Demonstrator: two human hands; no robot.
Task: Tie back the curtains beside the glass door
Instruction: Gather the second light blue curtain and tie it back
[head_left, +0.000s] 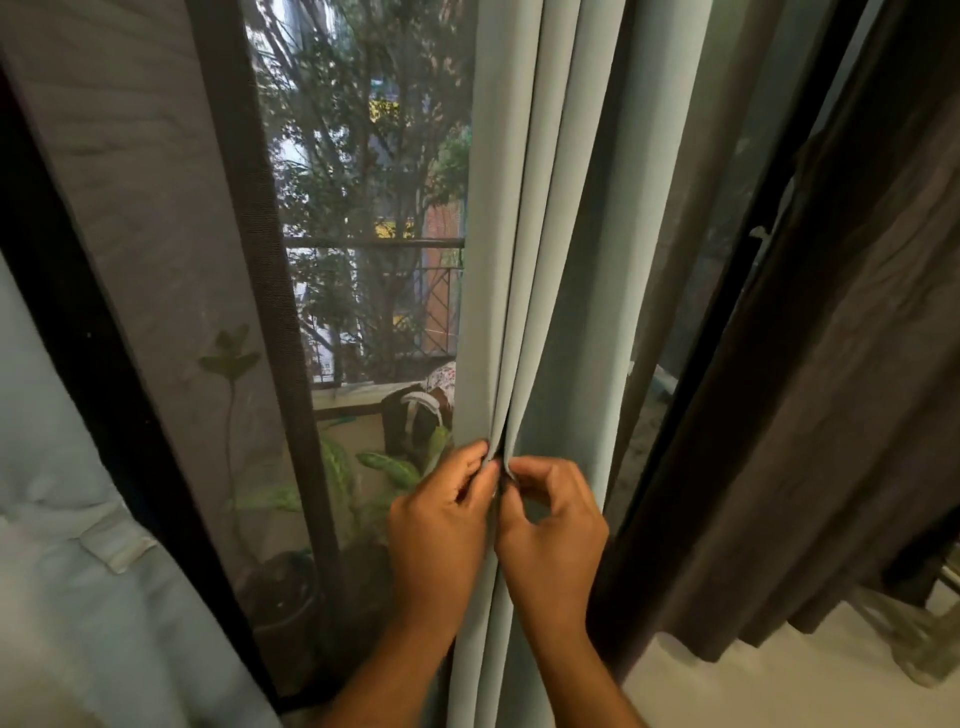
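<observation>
Two hands side by side on the green curtain (545, 260), hanging in folds in front of the glass door (363, 208). Left hand (441, 525) pinching one fold, right hand (553, 525) pinching the next (fingertips nearly touching). Something dark between the fingers, maybe a tie, too hidden to tell. Plants (387, 467) blurry behind the glass. Brown curtain (831, 415) at right, bottom cut off.

The curtain (550, 270) is a plain pale grey-green, and the second curtain (62, 467) on the left is a lighter blue-grey with a whitish tie-back strap (117, 543). The door frame (83, 332) is black, the hanging cloth (831, 415) dark brown-grey. The potted plant (384, 467) outside has green leaves speckled with pale yellow.
</observation>
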